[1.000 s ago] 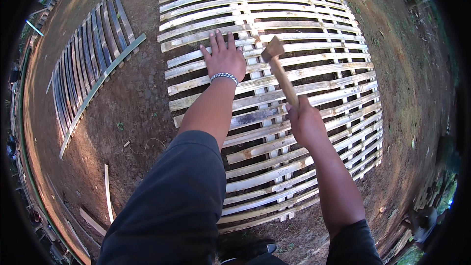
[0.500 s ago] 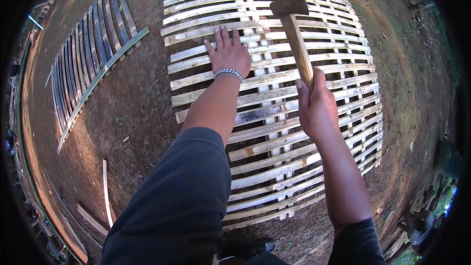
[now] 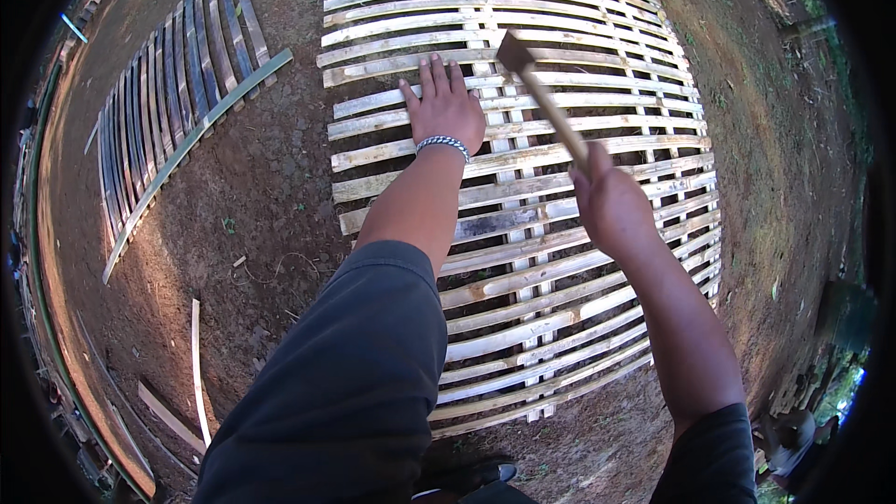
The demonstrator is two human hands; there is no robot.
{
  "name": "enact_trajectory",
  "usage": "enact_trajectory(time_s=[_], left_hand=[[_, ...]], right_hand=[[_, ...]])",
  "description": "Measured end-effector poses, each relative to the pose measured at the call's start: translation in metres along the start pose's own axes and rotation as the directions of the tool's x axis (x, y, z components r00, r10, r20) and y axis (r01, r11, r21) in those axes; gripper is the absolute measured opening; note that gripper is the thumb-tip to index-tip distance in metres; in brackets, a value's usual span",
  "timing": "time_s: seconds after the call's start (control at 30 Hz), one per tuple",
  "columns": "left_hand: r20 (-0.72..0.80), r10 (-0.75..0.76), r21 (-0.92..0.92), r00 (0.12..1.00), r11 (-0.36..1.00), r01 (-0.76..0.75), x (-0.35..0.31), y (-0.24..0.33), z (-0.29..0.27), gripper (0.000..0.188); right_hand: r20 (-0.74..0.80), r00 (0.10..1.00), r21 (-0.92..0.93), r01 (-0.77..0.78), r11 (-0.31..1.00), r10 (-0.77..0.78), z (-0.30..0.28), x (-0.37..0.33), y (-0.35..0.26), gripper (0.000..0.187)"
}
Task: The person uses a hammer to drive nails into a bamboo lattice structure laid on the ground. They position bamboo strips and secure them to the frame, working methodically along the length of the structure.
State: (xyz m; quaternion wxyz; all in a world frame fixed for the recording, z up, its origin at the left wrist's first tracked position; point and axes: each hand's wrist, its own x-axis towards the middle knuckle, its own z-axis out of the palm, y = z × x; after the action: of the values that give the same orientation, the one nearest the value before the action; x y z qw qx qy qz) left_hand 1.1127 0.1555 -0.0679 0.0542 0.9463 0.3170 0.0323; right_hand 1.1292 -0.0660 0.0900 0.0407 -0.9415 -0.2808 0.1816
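My left hand (image 3: 446,112) lies flat with its fingers spread on a large panel of pale wooden or bamboo slats (image 3: 373,151). The slats run crosswise with gaps between them, over lengthwise battens. A chain bracelet (image 3: 442,142) circles that wrist. In my right hand (image 3: 613,205) is a hatchet (image 3: 553,112), gripped near the end of its wooden handle. Its dark metal head points away from me, over the slats just right of my left fingers. Whether the head touches a slat I cannot tell.
A smaller panel of darker slats (image 3: 193,61) lies at the left, with a long green strip (image 3: 201,131) across its near edge. Two loose strips (image 3: 197,364) rest on the soil at lower left. Another person (image 3: 789,439) is at the lower right rim.
The hatchet has swung down toward the slats, its head lower and farther left than before. My right hand has tilted with it. My left hand keeps its place on the slats.
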Motion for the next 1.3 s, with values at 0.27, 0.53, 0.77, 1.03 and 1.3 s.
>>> enact_trajectory(time_s=[0.27,0.53,0.77,1.03,1.3], left_hand=[[0.015,-0.011,0.016,1.0,1.0,0.011,-0.006,-0.01,0.003,0.063],[0.002,-0.015,0.021,1.0,1.0,0.014,0.0,-0.013,0.001,0.063],[0.015,-0.002,-0.026,1.0,1.0,0.002,-0.002,-0.007,0.003,0.063],[0.019,0.002,-0.043,1.0,0.999,-0.001,-0.003,-0.004,0.003,0.062],[-0.001,0.007,-0.021,1.0,1.0,-0.007,0.003,-0.005,0.001,0.063]], right_hand=[[-0.209,0.978,0.139,0.042,0.989,-0.012,-0.033,-0.001,-0.038,0.023],[-0.082,0.994,0.062,-0.063,0.996,0.068,-0.014,0.002,-0.02,0.032],[0.18,0.983,-0.096,-0.019,0.995,0.037,0.036,-0.008,-0.001,0.029],[0.16,0.987,-0.016,-0.019,1.0,0.021,0.054,-0.017,0.005,0.032],[-0.026,0.998,0.208,-0.052,0.977,0.059,0.061,-0.023,0.007,0.028]])
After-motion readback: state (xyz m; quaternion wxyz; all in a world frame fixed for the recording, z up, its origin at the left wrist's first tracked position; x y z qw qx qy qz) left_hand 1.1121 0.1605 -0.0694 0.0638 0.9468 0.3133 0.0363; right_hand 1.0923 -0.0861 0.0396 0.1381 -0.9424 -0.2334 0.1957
